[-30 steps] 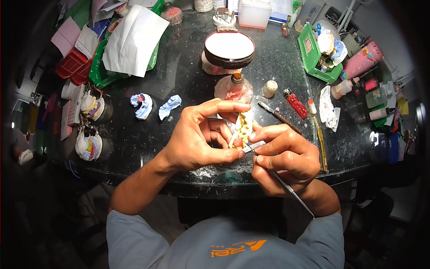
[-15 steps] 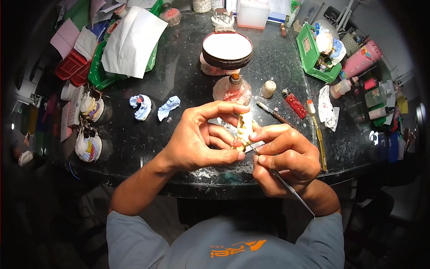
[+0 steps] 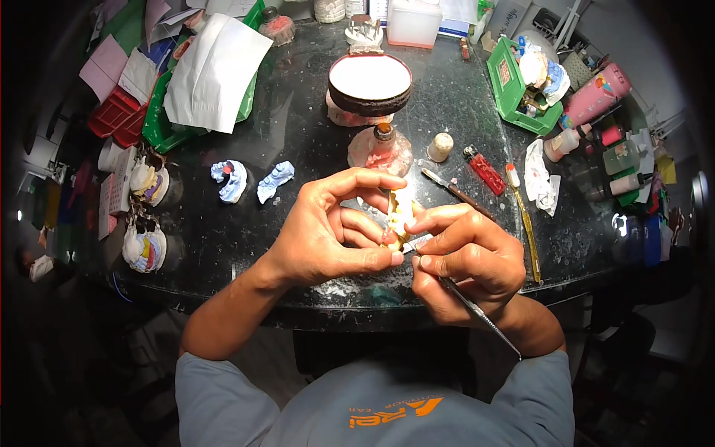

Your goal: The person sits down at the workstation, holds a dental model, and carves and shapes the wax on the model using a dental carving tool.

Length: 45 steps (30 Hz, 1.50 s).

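A yellowish dental model (image 3: 400, 214) with a pinkish patch near its lower end is held between the thumb and fingers of my left hand (image 3: 328, 227). My right hand (image 3: 473, 261) pinches a thin metal dental tool (image 3: 480, 314); its handle slants down to the right. The tool's working tip lies by the model's lower end, partly hidden by my fingers. Just beyond the model stands a glass burner (image 3: 380, 151) with pink stains. Two blue molded pieces, one curved (image 3: 229, 182) and one smaller (image 3: 275, 182), lie to the left.
A round white-topped lamp or dish (image 3: 370, 77) stands behind the burner. Right of it are a small whitish cup (image 3: 440, 147), a knife (image 3: 456, 193), a red lighter (image 3: 485, 171) and a toothbrush (image 3: 527, 223). Green bins (image 3: 514, 93) and dental models (image 3: 145, 248) flank the black table (image 3: 298, 97).
The table items have shifted slightly left in view. The model has turned a little in my left hand, so less of the pinkish patch shows. Both grips remain.
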Each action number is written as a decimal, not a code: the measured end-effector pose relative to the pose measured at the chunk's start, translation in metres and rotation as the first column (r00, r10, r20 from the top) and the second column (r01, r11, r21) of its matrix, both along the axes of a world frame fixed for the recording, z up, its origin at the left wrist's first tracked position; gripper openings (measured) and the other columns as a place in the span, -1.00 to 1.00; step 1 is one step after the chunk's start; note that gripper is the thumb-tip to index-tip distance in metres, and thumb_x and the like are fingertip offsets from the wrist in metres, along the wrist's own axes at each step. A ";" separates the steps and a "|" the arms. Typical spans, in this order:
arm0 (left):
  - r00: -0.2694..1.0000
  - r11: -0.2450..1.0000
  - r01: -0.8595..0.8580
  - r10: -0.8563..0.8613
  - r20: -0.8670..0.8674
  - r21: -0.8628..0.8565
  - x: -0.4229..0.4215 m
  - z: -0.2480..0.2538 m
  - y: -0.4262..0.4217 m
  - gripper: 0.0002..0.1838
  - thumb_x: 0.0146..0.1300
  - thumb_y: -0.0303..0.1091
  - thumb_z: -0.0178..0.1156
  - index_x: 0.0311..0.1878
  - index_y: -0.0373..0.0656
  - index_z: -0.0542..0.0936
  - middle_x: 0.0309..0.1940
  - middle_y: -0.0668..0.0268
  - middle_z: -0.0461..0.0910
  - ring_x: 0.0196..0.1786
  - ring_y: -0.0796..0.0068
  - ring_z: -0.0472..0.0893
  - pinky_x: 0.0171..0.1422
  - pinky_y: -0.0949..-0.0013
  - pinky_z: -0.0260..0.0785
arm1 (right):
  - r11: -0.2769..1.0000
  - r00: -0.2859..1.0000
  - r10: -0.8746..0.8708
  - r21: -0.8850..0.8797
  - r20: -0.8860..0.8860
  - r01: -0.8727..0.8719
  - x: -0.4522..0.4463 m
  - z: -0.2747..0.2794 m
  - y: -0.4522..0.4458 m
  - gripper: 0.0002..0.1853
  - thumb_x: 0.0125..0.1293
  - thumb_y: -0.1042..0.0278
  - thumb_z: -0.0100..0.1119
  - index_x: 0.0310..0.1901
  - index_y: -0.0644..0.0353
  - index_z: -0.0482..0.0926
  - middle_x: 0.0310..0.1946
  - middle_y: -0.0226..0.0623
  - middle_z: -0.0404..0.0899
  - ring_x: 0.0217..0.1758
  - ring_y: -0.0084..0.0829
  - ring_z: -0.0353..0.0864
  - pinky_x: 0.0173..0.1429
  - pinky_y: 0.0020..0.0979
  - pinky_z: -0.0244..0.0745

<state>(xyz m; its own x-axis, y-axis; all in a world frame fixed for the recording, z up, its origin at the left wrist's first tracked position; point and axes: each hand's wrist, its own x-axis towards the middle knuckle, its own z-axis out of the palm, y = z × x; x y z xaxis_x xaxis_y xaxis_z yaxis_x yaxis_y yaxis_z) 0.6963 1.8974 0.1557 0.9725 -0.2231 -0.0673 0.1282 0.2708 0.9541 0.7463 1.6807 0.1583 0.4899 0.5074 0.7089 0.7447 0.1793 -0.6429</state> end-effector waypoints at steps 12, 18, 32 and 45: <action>1.000 1.000 0.000 -0.001 -0.023 -0.022 0.001 -0.001 0.001 -0.20 0.02 -0.76 0.50 0.38 -0.39 0.42 0.06 0.18 0.48 -0.09 0.49 0.77 -0.01 0.59 0.69 | 0.999 0.999 0.037 0.020 -0.017 -0.037 0.000 0.001 0.001 -0.82 -0.07 0.71 0.44 -0.44 0.30 0.63 -0.37 -0.18 0.64 -0.05 -0.10 0.79 0.05 -0.14 0.72; 0.997 0.997 0.034 -0.038 -0.072 -0.066 0.000 -0.002 0.003 -0.22 0.06 -0.76 0.46 0.40 -0.45 0.41 0.07 0.18 0.48 -0.09 0.48 0.77 0.01 0.59 0.67 | 0.999 1.000 -0.007 0.038 -0.016 0.008 0.000 0.000 0.000 -0.81 -0.06 0.72 0.44 -0.41 0.30 0.63 -0.38 -0.21 0.61 -0.04 -0.09 0.79 0.02 -0.18 0.72; 0.998 0.997 0.037 -0.040 -0.044 -0.072 0.001 -0.004 0.003 -0.22 0.07 -0.75 0.45 0.41 -0.48 0.41 0.06 0.17 0.50 -0.09 0.52 0.76 0.00 0.60 0.65 | 0.999 0.999 -0.037 0.011 -0.016 0.037 -0.001 0.001 0.001 -0.81 -0.07 0.73 0.44 -0.38 0.31 0.67 -0.38 -0.21 0.62 -0.05 -0.13 0.80 -0.03 -0.25 0.72; 0.998 0.998 0.036 -0.039 -0.040 -0.056 0.001 -0.002 0.004 -0.23 0.06 -0.77 0.45 0.40 -0.47 0.42 0.02 0.21 0.51 -0.09 0.54 0.74 -0.04 0.62 0.64 | 1.000 1.000 -0.028 0.010 -0.001 0.028 -0.001 -0.001 0.002 -0.78 -0.09 0.73 0.46 -0.38 0.30 0.67 -0.37 -0.20 0.67 -0.06 -0.11 0.80 -0.03 -0.24 0.72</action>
<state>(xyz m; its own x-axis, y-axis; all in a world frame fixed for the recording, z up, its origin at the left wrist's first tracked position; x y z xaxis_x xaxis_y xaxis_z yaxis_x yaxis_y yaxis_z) 0.6972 1.9009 0.1536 0.9600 -0.2638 -0.0940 0.1784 0.3172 0.9314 0.7453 1.6827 0.1576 0.5045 0.4863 0.7134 0.7486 0.1652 -0.6420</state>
